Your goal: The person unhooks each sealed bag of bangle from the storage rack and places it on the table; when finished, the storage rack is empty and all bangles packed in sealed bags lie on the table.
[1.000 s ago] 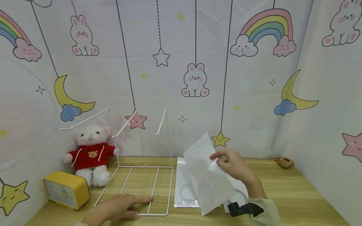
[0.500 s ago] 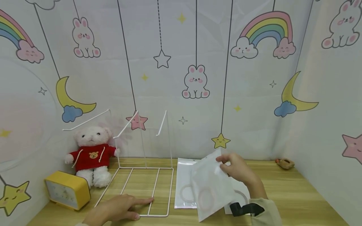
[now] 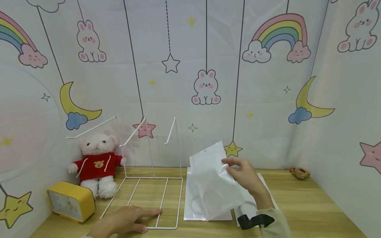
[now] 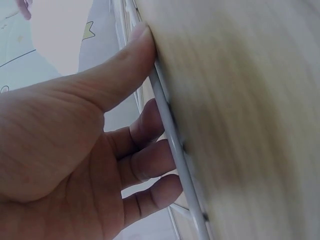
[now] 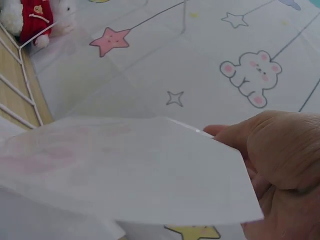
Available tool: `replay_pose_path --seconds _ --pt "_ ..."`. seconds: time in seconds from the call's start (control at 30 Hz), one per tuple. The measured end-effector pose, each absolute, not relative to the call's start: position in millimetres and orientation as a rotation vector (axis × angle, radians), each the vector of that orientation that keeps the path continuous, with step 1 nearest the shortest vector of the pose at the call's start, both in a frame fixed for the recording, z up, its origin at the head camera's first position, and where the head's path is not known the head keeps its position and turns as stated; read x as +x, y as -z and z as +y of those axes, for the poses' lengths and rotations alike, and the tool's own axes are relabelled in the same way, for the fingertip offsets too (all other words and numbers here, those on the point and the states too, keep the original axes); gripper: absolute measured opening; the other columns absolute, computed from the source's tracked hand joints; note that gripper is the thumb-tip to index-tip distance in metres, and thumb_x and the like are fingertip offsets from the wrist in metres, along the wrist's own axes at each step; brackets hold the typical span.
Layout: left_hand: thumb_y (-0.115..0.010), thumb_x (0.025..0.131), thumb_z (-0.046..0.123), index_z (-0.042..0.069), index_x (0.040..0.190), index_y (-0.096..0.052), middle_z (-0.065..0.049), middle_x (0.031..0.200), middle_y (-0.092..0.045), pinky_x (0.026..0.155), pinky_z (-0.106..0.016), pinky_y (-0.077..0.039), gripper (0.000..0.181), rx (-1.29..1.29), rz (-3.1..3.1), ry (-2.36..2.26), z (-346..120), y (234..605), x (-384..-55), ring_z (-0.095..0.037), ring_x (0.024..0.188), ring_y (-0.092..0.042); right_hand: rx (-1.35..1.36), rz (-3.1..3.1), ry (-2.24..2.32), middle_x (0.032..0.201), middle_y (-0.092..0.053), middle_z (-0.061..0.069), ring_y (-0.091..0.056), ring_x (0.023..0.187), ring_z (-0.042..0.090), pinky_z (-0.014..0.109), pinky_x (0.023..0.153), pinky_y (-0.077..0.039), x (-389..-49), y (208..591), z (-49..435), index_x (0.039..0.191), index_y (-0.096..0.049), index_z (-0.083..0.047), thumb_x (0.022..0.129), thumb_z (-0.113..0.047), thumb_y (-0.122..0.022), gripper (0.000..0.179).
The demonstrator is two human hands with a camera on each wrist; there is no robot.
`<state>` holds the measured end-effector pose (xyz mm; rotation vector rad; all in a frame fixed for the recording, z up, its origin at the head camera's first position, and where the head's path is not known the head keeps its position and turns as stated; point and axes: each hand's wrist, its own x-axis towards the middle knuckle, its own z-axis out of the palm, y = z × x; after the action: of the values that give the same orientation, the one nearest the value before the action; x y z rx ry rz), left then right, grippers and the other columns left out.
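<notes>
My right hand [image 3: 245,175] pinches the upper right edge of a white translucent plastic bag [image 3: 209,178], raised and tilted above the table. A faint pinkish ring shape shows through its lower part; in the right wrist view the bag [image 5: 125,170] spreads left from my fingers. My left hand [image 3: 126,218] rests at the front of a white wire rack [image 3: 181,198], index finger stretched along it. Seen from the left wrist, the thumb and fingertips of that hand [image 4: 100,130] touch the rack's bar [image 4: 172,135] close to the wooden surface.
Two more white bags lie on the table, a left one [image 3: 187,205] partly under the raised bag and a right one [image 3: 266,185] beneath my wrist. A yellow clock [image 3: 71,201] and a plush bear [image 3: 96,165] stand left. A small brown object [image 3: 300,172] sits back right.
The raised bag first swings lower and to the right, then comes back up and left with my right hand. My left hand keeps its place on the rack.
</notes>
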<state>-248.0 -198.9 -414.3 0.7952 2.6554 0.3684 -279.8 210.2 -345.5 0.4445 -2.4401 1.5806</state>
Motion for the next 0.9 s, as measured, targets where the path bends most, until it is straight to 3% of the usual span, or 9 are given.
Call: replay_pose_path --seconds 0.1,0.27,0.4,0.5,0.63,0.9 --pt "-0.071 0.091 0.031 0.047 0.146 -0.049 -0.004 0.131 -0.064 0.099 -0.056 -0.046 0.061 0.776 2.651 -0.372 -198.1 414.3 -247.7 -0.016 0.109 -0.059 0.356 -2.389 -1.552 0.113 -0.065 0.016 -0.058 0.081 0.019 0.025 0.065 -0.048 -289.0 355.9 204.2 0.118 -0.071 0.000 0.092 0.003 -0.061 0.029" --pt "-0.071 0.092 0.030 0.046 0.146 -0.049 -0.005 0.134 -0.062 0.100 -0.057 -0.045 0.061 0.768 2.650 -0.373 -196.6 413.4 -247.5 -0.020 0.114 -0.059 0.286 -2.375 -1.352 0.109 -0.070 0.015 -0.058 0.106 0.029 0.038 0.084 -0.047 -298.6 372.4 196.3 0.111 -0.073 0.002 0.088 0.006 -0.060 0.027" --pt "-0.071 0.092 0.030 0.047 0.146 -0.048 -0.005 0.133 -0.063 0.099 -0.056 -0.045 0.061 0.774 2.649 -0.371 -196.4 412.9 -247.9 -0.016 0.111 -0.059 0.285 -2.412 -1.243 0.104 -0.071 0.014 -0.060 0.101 0.028 0.035 0.078 -0.050 -299.4 378.8 192.4 0.107 -0.074 0.002 0.087 0.006 -0.059 0.025" --pt "-0.071 0.092 0.029 0.047 0.146 -0.049 -0.004 0.133 -0.063 0.100 -0.057 -0.045 0.061 0.764 2.648 -0.370 -195.9 412.7 -248.0 -0.016 0.111 -0.059 0.266 -2.480 -1.214 0.101 -0.070 0.011 -0.061 0.086 0.024 0.031 0.067 -0.050 -298.3 380.9 191.3 0.107 -0.074 0.000 0.088 0.004 -0.061 0.023" --pt "-0.071 0.092 0.029 0.047 0.145 -0.049 -0.003 0.134 -0.063 0.100 -0.056 -0.045 0.061 0.751 2.651 -0.358 -195.1 413.1 -248.2 -0.018 0.113 -0.059 0.220 -2.575 -1.155 0.098 -0.069 0.009 -0.057 0.073 0.018 0.032 0.064 -0.048 -296.9 384.1 193.4 0.106 -0.074 -0.002 0.087 0.002 -0.064 0.021" --pt "-0.071 0.091 0.029 0.047 0.145 -0.049 -0.002 0.135 -0.062 0.100 -0.056 -0.045 0.061 0.760 2.665 -0.338 -195.3 413.6 -247.5 -0.018 0.114 -0.059 0.239 -2.661 -1.035 0.085 -0.068 0.003 -0.061 0.084 0.023 0.041 0.073 -0.049 -300.0 396.4 199.7 0.098 -0.074 -0.005 0.080 0.005 -0.068 0.021"
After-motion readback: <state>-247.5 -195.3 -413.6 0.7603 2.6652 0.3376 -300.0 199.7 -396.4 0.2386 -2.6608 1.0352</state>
